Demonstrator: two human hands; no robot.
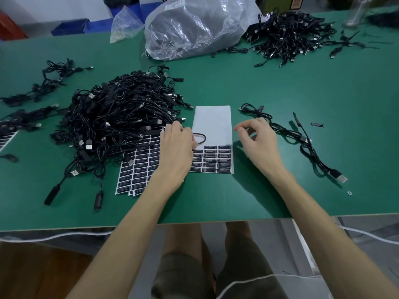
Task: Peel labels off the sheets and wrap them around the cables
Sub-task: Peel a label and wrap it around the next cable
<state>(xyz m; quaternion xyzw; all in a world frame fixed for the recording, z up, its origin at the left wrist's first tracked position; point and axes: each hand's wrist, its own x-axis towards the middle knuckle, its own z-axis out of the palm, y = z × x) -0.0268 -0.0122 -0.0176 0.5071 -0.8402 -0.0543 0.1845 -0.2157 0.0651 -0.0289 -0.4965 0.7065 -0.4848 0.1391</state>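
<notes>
1. My left hand is over the left edge of the label sheet. Fingers are curled down, gripping a thin black cable. The cable's loop sticks out past my fingertips onto the sheet's bare white part.
2. My right hand hovers just off the sheet's right edge. Fingers are loosely curled, thumb and forefinger apart.
3. The label sheet lies flat mid-desk, toward the near edge of the green desk. Its far part is bare backing. Rows of black labels remain at its near end.
4. A stack of full sheets sits just left of it, partly under my left wrist. The stack's far end is buried under the big cable pile.
5. The big cable pile fills the left-middle of the desk, and a few plugs trail toward the near edge.
6. A few separate cables are strung out right of my right hand, running toward the near right.
7. A single loose label lies farther right, apart from those cables.
8. A second cable heap is at the far right corner.
9. A large clear plastic bag is at the middle of the far edge, with a small bag to its left.
10. Scattered cables lie near the left edge. Another sheet is cut off by the frame there.
</notes>
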